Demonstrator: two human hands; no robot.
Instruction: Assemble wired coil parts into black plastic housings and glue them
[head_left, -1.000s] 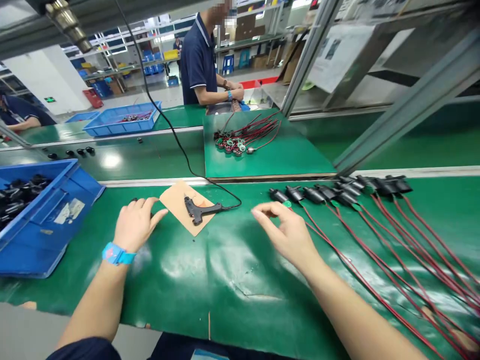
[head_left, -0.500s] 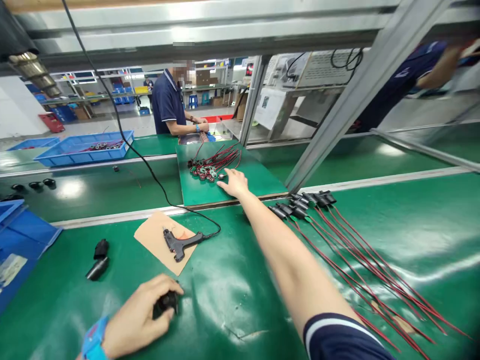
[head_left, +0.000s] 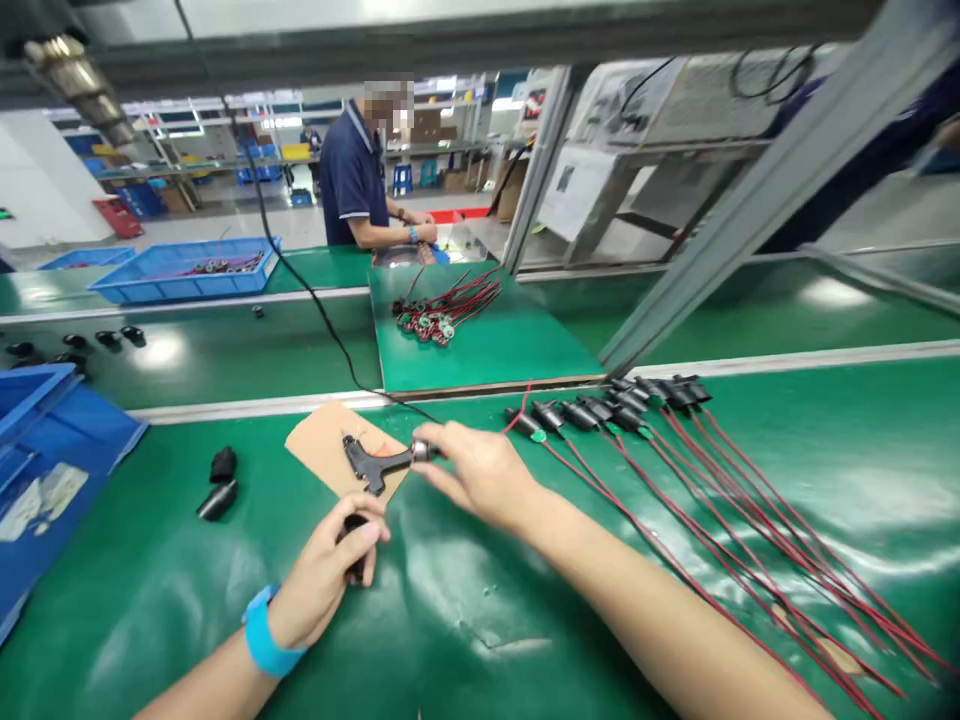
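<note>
My left hand [head_left: 330,570], with a blue wristband, is closed round a small black plastic part [head_left: 355,548] on the green mat. My right hand [head_left: 480,470] pinches a small silver-tipped component [head_left: 422,451] with a red wire trailing from it, held just right of the black glue gun [head_left: 370,464]. The glue gun lies on a brown card [head_left: 322,445] with its black cable running up and away. Two more black parts [head_left: 219,482] lie to the left on the mat.
A row of black housings with long red wires [head_left: 622,410] fans out to the right. A pile of red-wired components [head_left: 442,310] sits on the raised green board. Blue bins stand at left [head_left: 45,470] and at far left [head_left: 180,270]. A person works across the belt.
My right hand pulled back from the pile on the raised board, now holding a wired component near the glue gun. My left hand moved slightly up and right with its black part.
</note>
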